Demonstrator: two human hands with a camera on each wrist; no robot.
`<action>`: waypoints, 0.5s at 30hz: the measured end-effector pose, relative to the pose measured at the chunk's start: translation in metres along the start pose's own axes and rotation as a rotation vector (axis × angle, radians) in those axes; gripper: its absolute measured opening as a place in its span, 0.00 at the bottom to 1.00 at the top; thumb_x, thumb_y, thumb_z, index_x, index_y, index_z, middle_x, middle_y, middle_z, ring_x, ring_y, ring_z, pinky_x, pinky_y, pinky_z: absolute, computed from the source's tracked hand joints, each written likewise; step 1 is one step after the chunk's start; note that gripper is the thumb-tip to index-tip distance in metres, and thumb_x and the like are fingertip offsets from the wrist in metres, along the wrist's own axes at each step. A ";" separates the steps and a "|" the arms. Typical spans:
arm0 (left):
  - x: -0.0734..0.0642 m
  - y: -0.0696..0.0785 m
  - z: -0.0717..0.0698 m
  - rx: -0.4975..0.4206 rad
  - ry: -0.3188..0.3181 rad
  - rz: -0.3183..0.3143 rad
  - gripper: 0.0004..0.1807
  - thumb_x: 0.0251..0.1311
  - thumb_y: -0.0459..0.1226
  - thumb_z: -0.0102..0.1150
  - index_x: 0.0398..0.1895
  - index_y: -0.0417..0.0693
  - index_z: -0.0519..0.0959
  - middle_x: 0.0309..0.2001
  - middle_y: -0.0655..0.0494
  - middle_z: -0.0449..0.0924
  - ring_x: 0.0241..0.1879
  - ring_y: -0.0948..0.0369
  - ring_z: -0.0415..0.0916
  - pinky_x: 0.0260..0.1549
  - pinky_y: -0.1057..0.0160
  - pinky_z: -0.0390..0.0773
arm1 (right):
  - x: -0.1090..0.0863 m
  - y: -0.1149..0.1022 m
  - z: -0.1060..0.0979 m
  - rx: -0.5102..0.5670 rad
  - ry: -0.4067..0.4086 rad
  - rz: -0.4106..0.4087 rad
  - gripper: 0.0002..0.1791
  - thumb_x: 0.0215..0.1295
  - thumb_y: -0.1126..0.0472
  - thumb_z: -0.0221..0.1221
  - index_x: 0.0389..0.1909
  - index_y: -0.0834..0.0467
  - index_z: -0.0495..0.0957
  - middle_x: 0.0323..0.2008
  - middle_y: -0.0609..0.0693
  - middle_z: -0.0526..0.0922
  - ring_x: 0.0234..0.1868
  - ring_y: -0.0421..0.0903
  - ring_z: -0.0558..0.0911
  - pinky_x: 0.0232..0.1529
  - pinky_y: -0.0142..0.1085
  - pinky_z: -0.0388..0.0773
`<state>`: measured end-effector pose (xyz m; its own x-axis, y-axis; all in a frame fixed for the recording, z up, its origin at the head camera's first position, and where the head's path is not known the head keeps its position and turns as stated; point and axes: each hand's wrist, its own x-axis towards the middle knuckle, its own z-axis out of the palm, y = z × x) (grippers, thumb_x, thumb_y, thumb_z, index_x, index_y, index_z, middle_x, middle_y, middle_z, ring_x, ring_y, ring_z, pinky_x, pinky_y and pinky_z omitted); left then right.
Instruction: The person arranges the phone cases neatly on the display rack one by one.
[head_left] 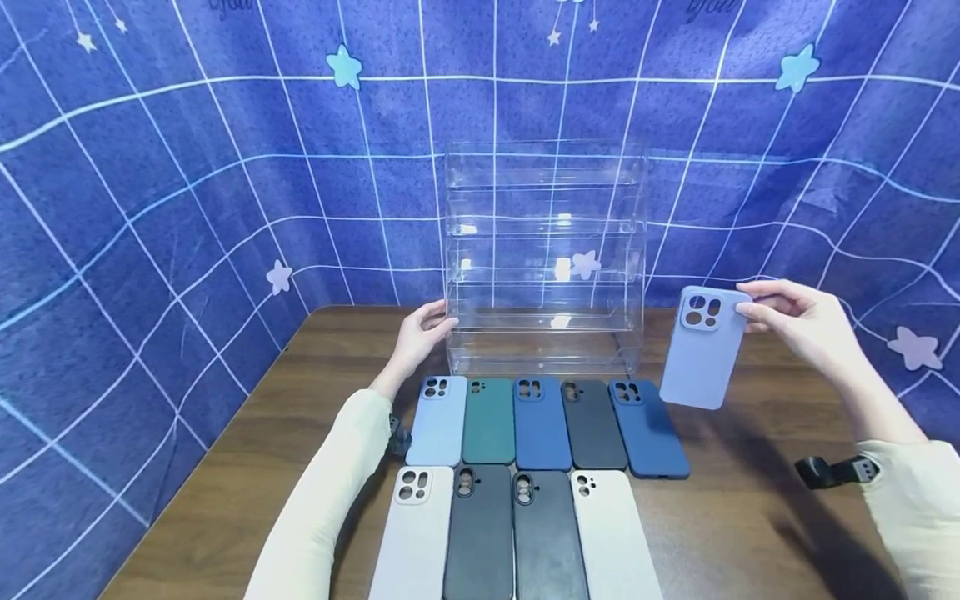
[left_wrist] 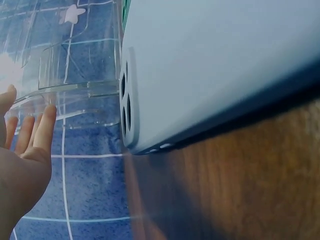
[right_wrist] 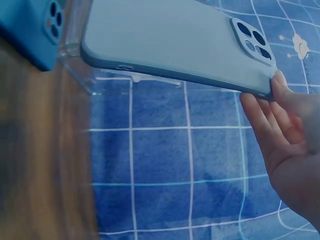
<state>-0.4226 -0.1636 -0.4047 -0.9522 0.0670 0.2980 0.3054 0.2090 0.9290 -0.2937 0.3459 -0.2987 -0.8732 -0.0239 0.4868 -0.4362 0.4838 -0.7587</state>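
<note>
My right hand (head_left: 806,321) pinches a light lavender-blue phone case (head_left: 705,354) by its upper right corner, between thumb and fingers. The case is held in the air, slightly tilted, its camera cutouts at the top. In the right wrist view, the thumb and fingertips meet at that case's (right_wrist: 165,45) edge near the cutouts. A clear multi-tier acrylic display rack (head_left: 543,329) stands behind the laid-out cases. My left hand (head_left: 416,337) touches the rack's left side, thumb toward the front. In the left wrist view, its fingers (left_wrist: 46,127) look fairly straight against the clear plastic.
Phone cases lie in two rows before the rack: light blue (head_left: 437,421), green (head_left: 489,421), blue (head_left: 542,425), dark grey (head_left: 595,427) and darker blue (head_left: 651,429); nearer are white and black ones (head_left: 480,533). A blue gridded cloth (head_left: 187,167) hangs behind the wooden table (head_left: 247,467).
</note>
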 end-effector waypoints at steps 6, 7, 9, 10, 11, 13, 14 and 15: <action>-0.001 0.001 -0.003 0.006 -0.022 -0.022 0.31 0.58 0.41 0.63 0.64 0.42 0.67 0.60 0.43 0.72 0.56 0.50 0.74 0.50 0.61 0.80 | 0.020 -0.018 0.000 0.049 0.044 -0.005 0.16 0.60 0.65 0.62 0.50 0.59 0.79 0.26 0.31 0.85 0.24 0.32 0.84 0.29 0.20 0.79; -0.001 0.002 -0.003 0.003 -0.024 -0.029 0.31 0.58 0.41 0.63 0.64 0.42 0.67 0.60 0.42 0.72 0.56 0.49 0.74 0.50 0.61 0.80 | 0.024 -0.020 0.000 0.058 0.049 -0.005 0.16 0.60 0.64 0.62 0.50 0.57 0.79 0.26 0.31 0.85 0.25 0.32 0.84 0.29 0.20 0.79; -0.001 0.003 -0.003 -0.005 -0.032 -0.043 0.31 0.58 0.40 0.62 0.64 0.41 0.67 0.60 0.42 0.71 0.56 0.49 0.74 0.50 0.59 0.80 | 0.030 -0.025 0.000 0.078 0.057 -0.005 0.17 0.60 0.64 0.62 0.51 0.55 0.79 0.27 0.31 0.85 0.25 0.32 0.84 0.30 0.19 0.79; -0.002 0.004 -0.003 -0.007 -0.036 -0.051 0.31 0.58 0.40 0.62 0.64 0.41 0.67 0.61 0.42 0.71 0.56 0.48 0.74 0.50 0.59 0.79 | 0.033 -0.027 0.001 0.084 0.061 -0.006 0.17 0.60 0.64 0.62 0.51 0.55 0.79 0.28 0.31 0.85 0.25 0.33 0.84 0.31 0.20 0.79; -0.002 0.006 -0.003 -0.011 -0.041 -0.058 0.31 0.58 0.40 0.62 0.64 0.40 0.66 0.61 0.41 0.71 0.56 0.48 0.73 0.51 0.58 0.79 | 0.036 -0.029 0.001 0.086 0.064 -0.005 0.17 0.60 0.64 0.62 0.52 0.55 0.79 0.29 0.30 0.85 0.25 0.32 0.84 0.31 0.20 0.80; -0.003 0.009 -0.003 -0.021 -0.047 -0.068 0.30 0.59 0.38 0.62 0.64 0.39 0.66 0.61 0.40 0.70 0.57 0.47 0.73 0.52 0.57 0.78 | 0.041 -0.032 0.001 0.092 0.072 -0.010 0.17 0.60 0.64 0.62 0.52 0.55 0.79 0.30 0.29 0.84 0.25 0.32 0.84 0.32 0.21 0.80; -0.005 0.013 -0.002 -0.018 -0.052 -0.068 0.30 0.59 0.37 0.61 0.64 0.38 0.66 0.61 0.39 0.70 0.57 0.46 0.73 0.52 0.57 0.78 | 0.044 -0.033 0.001 0.096 0.072 -0.012 0.18 0.60 0.64 0.62 0.52 0.56 0.79 0.30 0.28 0.84 0.25 0.32 0.84 0.32 0.21 0.80; -0.007 0.017 -0.002 -0.013 -0.055 -0.067 0.30 0.60 0.36 0.60 0.64 0.37 0.65 0.61 0.38 0.70 0.57 0.46 0.72 0.52 0.57 0.78 | 0.046 -0.034 0.001 0.095 0.073 -0.014 0.17 0.60 0.64 0.62 0.52 0.55 0.79 0.30 0.28 0.84 0.24 0.32 0.84 0.32 0.20 0.80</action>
<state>-0.4112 -0.1626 -0.3908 -0.9689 0.1073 0.2229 0.2408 0.2020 0.9493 -0.3196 0.3270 -0.2509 -0.8501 0.0352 0.5254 -0.4702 0.3985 -0.7874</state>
